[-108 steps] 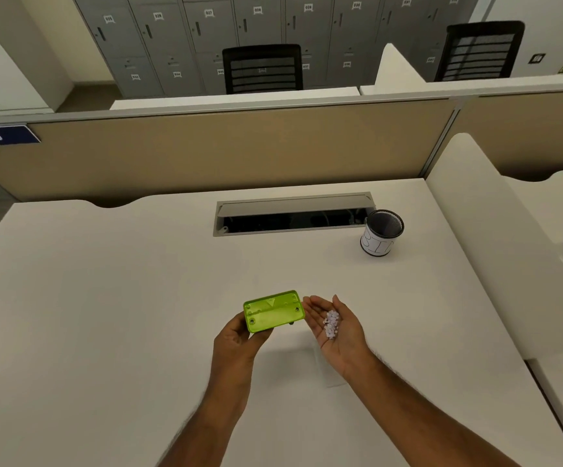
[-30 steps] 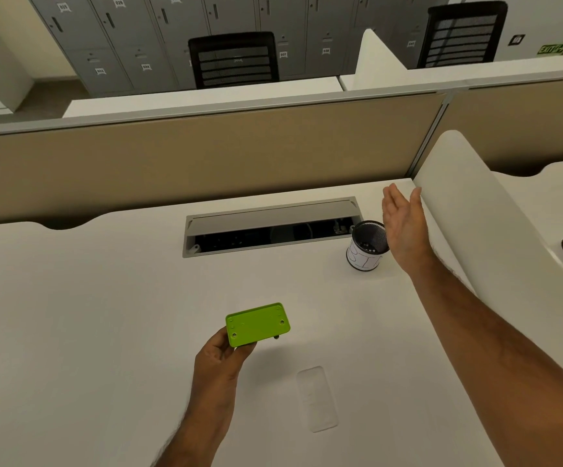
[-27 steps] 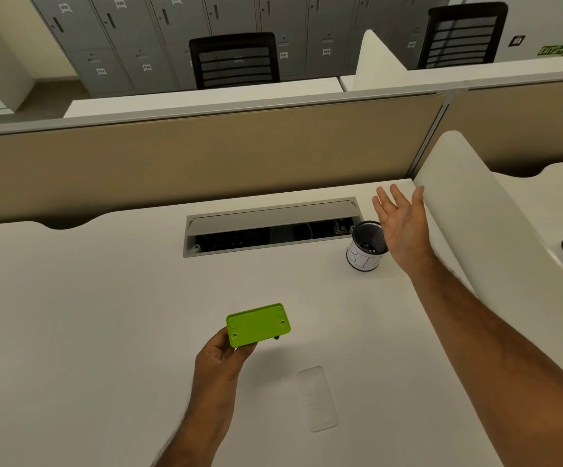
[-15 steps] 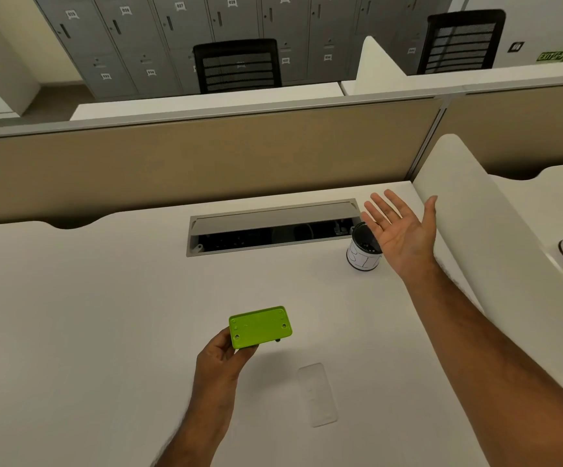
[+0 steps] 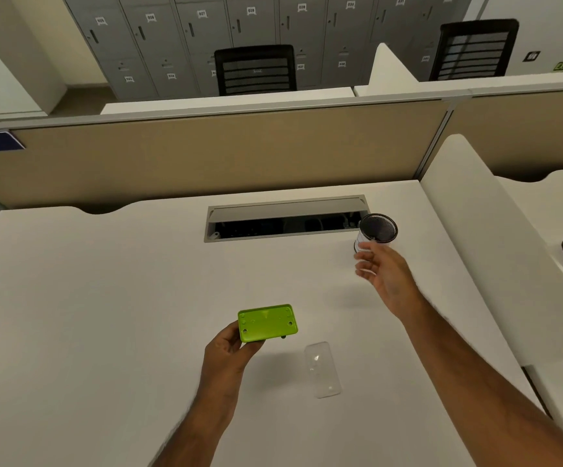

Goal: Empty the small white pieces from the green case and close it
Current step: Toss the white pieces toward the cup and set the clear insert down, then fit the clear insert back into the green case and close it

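Green case pinched in our left hand, we should bring our empty, loosely spread right hand to the clear lid and seat it squarely.

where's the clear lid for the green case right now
In the head view the clear lid lies flat on the white desk, just right of and nearer than the green case held in the left hand.

Case left of lid, cup behind.
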{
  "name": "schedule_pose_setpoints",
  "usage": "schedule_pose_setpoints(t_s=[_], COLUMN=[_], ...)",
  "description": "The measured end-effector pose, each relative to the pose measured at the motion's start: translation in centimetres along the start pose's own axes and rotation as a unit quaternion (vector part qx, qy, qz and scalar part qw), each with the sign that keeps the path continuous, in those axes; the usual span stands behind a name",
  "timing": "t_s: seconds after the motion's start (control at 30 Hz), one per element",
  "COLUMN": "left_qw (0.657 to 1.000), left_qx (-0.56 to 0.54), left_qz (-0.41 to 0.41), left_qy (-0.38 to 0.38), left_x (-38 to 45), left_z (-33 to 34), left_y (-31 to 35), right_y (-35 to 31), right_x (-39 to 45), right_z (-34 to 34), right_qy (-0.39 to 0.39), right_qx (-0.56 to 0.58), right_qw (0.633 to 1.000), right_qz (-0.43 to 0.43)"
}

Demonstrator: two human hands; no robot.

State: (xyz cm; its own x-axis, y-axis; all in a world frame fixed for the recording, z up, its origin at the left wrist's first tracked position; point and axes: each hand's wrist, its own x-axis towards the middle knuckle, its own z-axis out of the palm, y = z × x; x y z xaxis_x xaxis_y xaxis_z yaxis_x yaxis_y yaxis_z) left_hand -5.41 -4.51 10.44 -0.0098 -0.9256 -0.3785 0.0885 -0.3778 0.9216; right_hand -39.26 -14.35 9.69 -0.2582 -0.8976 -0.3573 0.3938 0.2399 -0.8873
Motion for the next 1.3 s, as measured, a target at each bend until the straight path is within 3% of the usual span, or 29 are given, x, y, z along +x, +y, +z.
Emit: schedule_pose_setpoints(t_s=[0.17,0.3,0.43,0.57,0.7,1.03,1.3], left_qw=[1.000,1.000,1.000,1.000,1.000,1.000,0.999], left_qx=[-0.004,-0.007,-0.012,-0.012,-0.010,-0.017,-0.001], left_qz=[0.003,0.002,0.001,0.001,0.001,-0.004,-0.028], left_qy=[0.000,-0.001,-0.007,-0.004,-0.005,-0.010,-0.016], left_x=[-1.8,-3.1,-3.9,-4.6,-5.2,-6.8,-8.2], left_z=[-0.5,-0.8,-0.9,-1.1,-1.4,-2.7,-3.0], left_y=[-0.3,-0.5,-0.9,-1.0,-1.3,-2.4,-3.3], right_y=[3.5,7.2,11.0,12.3,13.3,13.9,11.9], right_x=[-3.5,-6.2,-9.1,-11.8,-13.4,-13.8,-14.1], right_z=[0.2,0.8,1.2,2.3,3.3,2.7,3.1], right_qy=[-0.024,-0.024,-0.038,-0.042,-0.042,-0.061,-0.099], right_qx=[-0.142,-0.303,-0.440,-0.601,-0.673,-0.700,-0.615], right_qw=[0.988,0.950,0.894,0.794,0.737,0.711,0.782], right_qz=[0.062,0.071,0.075,0.076,0.039,0.024,-0.016])
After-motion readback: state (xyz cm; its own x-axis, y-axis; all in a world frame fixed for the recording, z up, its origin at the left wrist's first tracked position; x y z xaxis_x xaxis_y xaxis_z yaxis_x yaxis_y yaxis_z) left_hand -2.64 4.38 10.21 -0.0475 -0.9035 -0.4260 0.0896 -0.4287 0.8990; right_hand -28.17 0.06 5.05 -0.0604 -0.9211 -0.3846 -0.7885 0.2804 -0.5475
